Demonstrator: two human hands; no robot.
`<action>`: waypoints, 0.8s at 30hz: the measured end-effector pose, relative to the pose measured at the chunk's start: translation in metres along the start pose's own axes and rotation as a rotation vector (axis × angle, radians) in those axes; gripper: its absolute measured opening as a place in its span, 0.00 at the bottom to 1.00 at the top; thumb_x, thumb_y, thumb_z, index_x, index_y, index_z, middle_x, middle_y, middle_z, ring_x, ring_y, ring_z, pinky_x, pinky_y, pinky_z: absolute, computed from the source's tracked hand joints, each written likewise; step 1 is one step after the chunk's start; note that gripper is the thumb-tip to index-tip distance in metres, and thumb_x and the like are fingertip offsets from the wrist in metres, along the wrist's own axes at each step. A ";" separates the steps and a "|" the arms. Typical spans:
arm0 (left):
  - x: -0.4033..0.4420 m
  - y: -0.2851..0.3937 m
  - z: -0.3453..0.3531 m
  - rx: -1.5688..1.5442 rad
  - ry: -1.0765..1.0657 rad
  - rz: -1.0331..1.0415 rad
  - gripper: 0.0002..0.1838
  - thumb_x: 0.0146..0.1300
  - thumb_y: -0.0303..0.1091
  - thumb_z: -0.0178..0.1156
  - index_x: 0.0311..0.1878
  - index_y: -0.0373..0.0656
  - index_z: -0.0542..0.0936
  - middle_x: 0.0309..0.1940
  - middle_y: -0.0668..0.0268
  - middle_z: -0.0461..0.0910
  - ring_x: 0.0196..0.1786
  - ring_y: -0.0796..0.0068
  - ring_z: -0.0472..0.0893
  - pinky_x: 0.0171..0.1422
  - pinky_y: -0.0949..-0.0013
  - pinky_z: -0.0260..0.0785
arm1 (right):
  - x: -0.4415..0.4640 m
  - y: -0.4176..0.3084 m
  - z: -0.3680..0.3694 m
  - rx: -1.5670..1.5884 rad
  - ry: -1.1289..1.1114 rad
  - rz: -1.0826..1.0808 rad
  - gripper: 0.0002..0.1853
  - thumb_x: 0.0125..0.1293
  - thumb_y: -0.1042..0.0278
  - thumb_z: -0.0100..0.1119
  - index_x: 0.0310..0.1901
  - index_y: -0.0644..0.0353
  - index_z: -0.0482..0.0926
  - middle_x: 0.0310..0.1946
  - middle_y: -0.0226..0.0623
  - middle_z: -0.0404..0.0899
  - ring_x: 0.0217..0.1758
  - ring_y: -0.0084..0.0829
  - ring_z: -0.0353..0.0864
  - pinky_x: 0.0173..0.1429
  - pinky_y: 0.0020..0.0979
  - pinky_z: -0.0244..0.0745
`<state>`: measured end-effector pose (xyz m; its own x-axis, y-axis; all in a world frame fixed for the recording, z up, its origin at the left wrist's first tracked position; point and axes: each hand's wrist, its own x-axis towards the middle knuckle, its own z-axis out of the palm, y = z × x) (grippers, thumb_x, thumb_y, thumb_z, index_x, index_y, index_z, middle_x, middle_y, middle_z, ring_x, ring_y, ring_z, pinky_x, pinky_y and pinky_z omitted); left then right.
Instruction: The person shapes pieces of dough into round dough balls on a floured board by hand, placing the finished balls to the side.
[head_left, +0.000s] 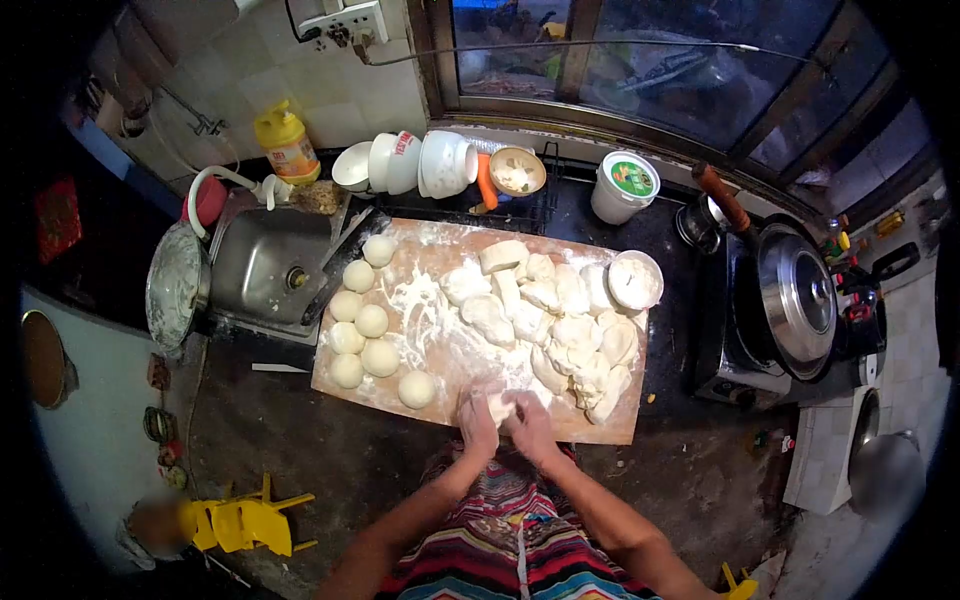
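Observation:
At the front edge of a floured wooden board (430,285), my left hand (478,424) and my right hand (531,430) close from both sides around a piece of dough (501,408). The fingers partly cover this piece. Left of my hands lies a smooth round dough ball (416,389). Several more dough balls (346,338) are grouped along the board's left side. Flattened, irregular dough pieces (575,340) are heaped on the right half. Loose flour (415,300) is spread over the middle, and a bowl of flour (635,279) sits at the board's right back corner.
A steel sink (270,265) is left of the board. Behind stand stacked bowls (405,163), a yellow bottle (286,145) and a white tub (626,187). On the right, a lidded wok (797,290) sits on the stove. Yellow chairs (240,522) stand at lower left.

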<state>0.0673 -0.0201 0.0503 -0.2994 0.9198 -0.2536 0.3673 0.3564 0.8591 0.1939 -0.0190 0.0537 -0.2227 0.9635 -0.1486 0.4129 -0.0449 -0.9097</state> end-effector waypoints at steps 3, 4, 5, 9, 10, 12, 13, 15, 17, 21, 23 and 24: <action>0.038 -0.038 0.017 0.491 0.225 0.349 0.24 0.72 0.38 0.39 0.63 0.31 0.69 0.65 0.48 0.67 0.72 0.52 0.60 0.75 0.48 0.46 | -0.004 0.011 0.010 -0.278 0.056 -0.226 0.20 0.62 0.69 0.58 0.56 0.60 0.71 0.44 0.46 0.77 0.47 0.39 0.79 0.51 0.38 0.74; 0.056 -0.032 0.013 0.524 0.285 0.400 0.24 0.72 0.38 0.40 0.63 0.31 0.69 0.65 0.46 0.66 0.72 0.51 0.60 0.75 0.48 0.46 | 0.002 0.014 0.007 -0.243 0.046 -0.155 0.20 0.64 0.68 0.57 0.57 0.61 0.69 0.42 0.46 0.78 0.44 0.38 0.80 0.49 0.37 0.75; 0.076 -0.021 0.009 0.556 0.344 0.449 0.24 0.71 0.37 0.41 0.62 0.31 0.69 0.65 0.45 0.65 0.72 0.50 0.60 0.75 0.48 0.46 | 0.007 0.018 0.002 -0.209 0.036 -0.082 0.21 0.65 0.67 0.56 0.59 0.61 0.68 0.40 0.46 0.79 0.41 0.38 0.81 0.46 0.36 0.77; 0.079 -0.010 0.010 0.555 0.333 0.396 0.23 0.70 0.35 0.45 0.62 0.29 0.68 0.65 0.41 0.64 0.71 0.46 0.59 0.75 0.48 0.47 | 0.019 0.061 0.022 0.312 0.000 0.209 0.26 0.70 0.62 0.53 0.65 0.64 0.63 0.37 0.43 0.81 0.35 0.33 0.82 0.42 0.32 0.78; 0.073 -0.015 0.011 0.528 0.254 0.463 0.23 0.70 0.35 0.45 0.63 0.29 0.68 0.66 0.42 0.64 0.71 0.47 0.60 0.74 0.48 0.47 | 0.023 0.048 0.020 0.265 0.030 0.226 0.25 0.69 0.63 0.54 0.64 0.63 0.65 0.40 0.45 0.80 0.41 0.33 0.81 0.46 0.33 0.77; 0.046 -0.040 0.012 0.478 0.088 0.589 0.24 0.69 0.35 0.46 0.63 0.30 0.68 0.66 0.44 0.64 0.71 0.49 0.61 0.74 0.48 0.48 | 0.018 0.016 0.010 0.119 0.052 0.200 0.24 0.66 0.65 0.56 0.62 0.63 0.68 0.44 0.48 0.78 0.48 0.33 0.79 0.52 0.34 0.74; 0.032 -0.038 0.007 0.258 -0.002 0.401 0.24 0.68 0.35 0.46 0.64 0.31 0.67 0.67 0.46 0.64 0.72 0.51 0.60 0.74 0.48 0.47 | 0.010 0.000 0.003 0.021 0.042 0.156 0.23 0.65 0.66 0.57 0.61 0.64 0.69 0.45 0.50 0.78 0.50 0.33 0.78 0.54 0.34 0.72; 0.012 -0.025 0.000 0.023 -0.067 0.144 0.25 0.68 0.34 0.46 0.65 0.32 0.66 0.68 0.49 0.63 0.72 0.53 0.60 0.75 0.49 0.46 | 0.002 -0.004 0.004 -0.123 0.032 -0.057 0.22 0.64 0.68 0.57 0.58 0.64 0.70 0.44 0.51 0.77 0.49 0.33 0.77 0.54 0.35 0.72; 0.013 -0.031 0.008 0.193 0.080 0.145 0.25 0.68 0.34 0.45 0.66 0.33 0.66 0.69 0.51 0.63 0.73 0.56 0.59 0.76 0.50 0.44 | -0.009 0.008 0.013 -0.216 0.037 -0.395 0.22 0.62 0.68 0.58 0.57 0.64 0.70 0.40 0.50 0.77 0.45 0.34 0.79 0.51 0.35 0.73; 0.072 -0.024 0.010 0.602 0.341 0.343 0.25 0.69 0.34 0.44 0.66 0.31 0.65 0.69 0.45 0.61 0.74 0.52 0.55 0.78 0.51 0.40 | 0.005 0.026 0.013 -0.031 -0.002 -0.047 0.23 0.64 0.66 0.55 0.59 0.62 0.65 0.35 0.45 0.77 0.37 0.34 0.80 0.45 0.35 0.75; 0.078 -0.021 0.005 0.605 0.338 0.337 0.25 0.70 0.35 0.44 0.65 0.28 0.66 0.67 0.40 0.61 0.73 0.47 0.56 0.77 0.50 0.40 | 0.010 0.052 0.023 -0.004 -0.062 -0.041 0.25 0.67 0.63 0.54 0.62 0.63 0.63 0.35 0.44 0.77 0.37 0.33 0.80 0.44 0.34 0.75; 0.082 -0.035 0.010 0.590 0.264 0.333 0.25 0.70 0.35 0.44 0.64 0.28 0.66 0.67 0.40 0.61 0.73 0.47 0.56 0.77 0.50 0.41 | 0.015 0.054 0.024 0.044 -0.055 0.009 0.25 0.67 0.63 0.55 0.62 0.63 0.62 0.37 0.45 0.77 0.39 0.34 0.80 0.45 0.34 0.75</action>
<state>0.0383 0.0445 -0.0051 -0.2640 0.9513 0.1592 0.8674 0.1620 0.4706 0.1918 -0.0137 -0.0069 -0.2680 0.9471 -0.1766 0.3764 -0.0659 -0.9241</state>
